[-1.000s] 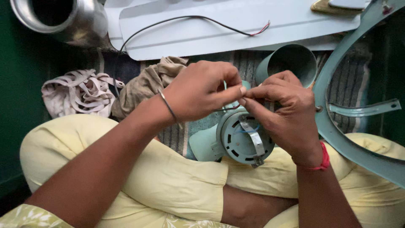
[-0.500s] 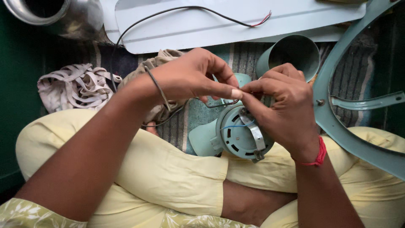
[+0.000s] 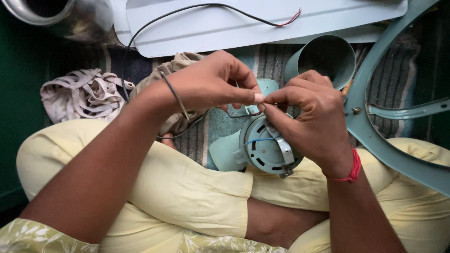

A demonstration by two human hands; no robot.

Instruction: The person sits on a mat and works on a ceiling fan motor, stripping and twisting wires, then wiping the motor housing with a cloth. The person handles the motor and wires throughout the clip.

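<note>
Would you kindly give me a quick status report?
Left hand and right hand pinch a thin wire together. Round pale-green fan motor rests on lap. Nothing in the way.

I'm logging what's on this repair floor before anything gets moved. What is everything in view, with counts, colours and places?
fan motor: 1, pale green with a metal strap, on the lap between both hands
thin wire: 1, dark, pinched by both hands above the motor
cone-shaped cover: 1, pale green, behind the right hand
fan guard frame: 1, pale green, right side
white panel: 1, top, with a black cable across it
steel pot: 1, top left
cloth bundles: 2, beige, left on the striped mat
left hand: metal bangle, fingertips on the wire
right hand: red wrist thread, over the motor
</note>
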